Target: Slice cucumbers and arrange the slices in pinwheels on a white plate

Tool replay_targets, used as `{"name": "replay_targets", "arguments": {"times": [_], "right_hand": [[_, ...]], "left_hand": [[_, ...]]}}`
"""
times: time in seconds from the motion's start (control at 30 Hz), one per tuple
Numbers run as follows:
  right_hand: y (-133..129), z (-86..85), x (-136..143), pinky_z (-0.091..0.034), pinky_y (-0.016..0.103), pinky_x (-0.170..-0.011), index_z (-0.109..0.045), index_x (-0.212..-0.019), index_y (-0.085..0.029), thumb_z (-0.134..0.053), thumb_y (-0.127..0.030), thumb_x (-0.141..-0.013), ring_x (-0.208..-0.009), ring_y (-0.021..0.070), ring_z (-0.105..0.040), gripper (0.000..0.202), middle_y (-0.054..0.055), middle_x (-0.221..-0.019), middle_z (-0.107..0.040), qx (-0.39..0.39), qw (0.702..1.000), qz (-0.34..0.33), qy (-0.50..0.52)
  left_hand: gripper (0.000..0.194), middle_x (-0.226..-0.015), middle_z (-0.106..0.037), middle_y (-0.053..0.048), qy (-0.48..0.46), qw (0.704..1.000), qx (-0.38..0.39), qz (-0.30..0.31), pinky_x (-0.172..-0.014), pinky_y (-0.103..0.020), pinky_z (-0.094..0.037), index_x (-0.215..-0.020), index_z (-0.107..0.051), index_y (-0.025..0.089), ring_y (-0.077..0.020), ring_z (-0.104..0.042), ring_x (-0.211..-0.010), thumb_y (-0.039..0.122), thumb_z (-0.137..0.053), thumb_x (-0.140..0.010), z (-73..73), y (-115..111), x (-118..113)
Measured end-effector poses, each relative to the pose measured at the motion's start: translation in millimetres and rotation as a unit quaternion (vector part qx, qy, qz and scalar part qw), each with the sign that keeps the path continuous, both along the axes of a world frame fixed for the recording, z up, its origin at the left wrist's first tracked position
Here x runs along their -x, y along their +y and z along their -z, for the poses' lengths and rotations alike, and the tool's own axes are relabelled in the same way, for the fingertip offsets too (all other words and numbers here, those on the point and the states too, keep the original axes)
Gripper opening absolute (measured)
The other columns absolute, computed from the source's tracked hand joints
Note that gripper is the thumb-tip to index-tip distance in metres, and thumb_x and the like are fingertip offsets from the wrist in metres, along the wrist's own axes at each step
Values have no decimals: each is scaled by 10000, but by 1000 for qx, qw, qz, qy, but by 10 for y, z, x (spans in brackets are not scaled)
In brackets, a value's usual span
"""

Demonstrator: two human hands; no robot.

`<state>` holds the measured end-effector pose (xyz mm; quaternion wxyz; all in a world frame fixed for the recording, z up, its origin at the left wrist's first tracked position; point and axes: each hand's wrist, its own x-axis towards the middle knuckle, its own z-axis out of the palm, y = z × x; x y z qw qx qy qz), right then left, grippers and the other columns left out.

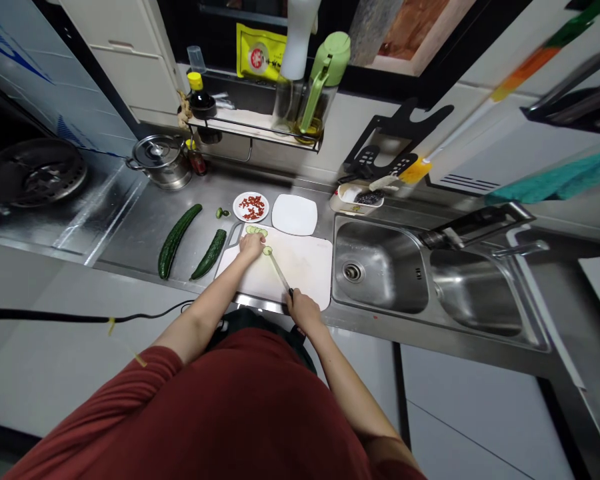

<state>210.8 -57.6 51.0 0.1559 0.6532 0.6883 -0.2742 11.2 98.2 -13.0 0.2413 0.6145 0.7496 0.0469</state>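
Observation:
A white cutting board (305,267) lies on the steel counter. On its upper left, my left hand (252,247) is closed, its fingers bent down by a pale cucumber slice (267,251); whatever it holds is hidden beneath it. More slices (257,231) lie just beyond that hand. My right hand (304,311) is wrapped round the dark handle of a knife (280,272), whose blade points up and left to the single slice. Left of the board are a cut cucumber (209,255) and a longer whole cucumber (179,241), with small green end pieces (219,213) above them.
Behind the board stand a plate of red pieces (253,207) and a white plate (295,215). A lidded pot (161,162) is at the back left, a wok (33,172) farther left. The double sink (380,267) adjoins on the right. A bottle rack (260,130) hangs above.

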Motion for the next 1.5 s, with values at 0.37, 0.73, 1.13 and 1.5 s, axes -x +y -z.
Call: {"name": "replay_targets", "arguments": {"times": [0.37, 0.73, 1.13, 1.5], "right_hand": [[137, -31, 61, -460, 342, -789, -551, -1136, -133, -304, -395, -995, -1005, 274, -654, 387, 175, -1056, -681, 0, 1000, -13, 5], [207, -4, 57, -459, 344, -804, -555, -1144, -130, -304, -405, -991, -1010, 271, -650, 402, 176, -1067, -679, 0, 1000, -21, 6], [234, -50, 62, -464, 343, -799, -566, -1141, -129, -324, -382, -986, -1015, 271, -649, 383, 176, -1085, -674, 4, 1000, -21, 5], [243, -30, 71, -468, 351, -803, -573, -1153, -125, -322, -389, -978, -1015, 278, -649, 404, 181, -1094, -673, 2, 1000, -17, 8]], "left_hand": [[168, -1002, -706, -25, 11, 1000, 7, 5, -938, -357, -369, -937, -678, 290, -219, -600, -1040, 292, -635, -775, 28, 27, 6], [158, -1011, -708, -23, 1, 1000, 16, 2, -948, -358, -357, -925, -681, 285, -219, -600, -1044, 275, -642, -772, -24, 38, 0], [158, -1021, -705, -26, 11, 1000, 17, -3, -951, -372, -350, -923, -683, 291, -230, -598, -1055, 295, -641, -771, -59, 28, -16], [137, -960, -701, -31, 3, 1000, 11, -1, -960, -417, -320, -901, -676, 269, -235, -601, -1027, 279, -638, -770, -46, 36, -19]]}}
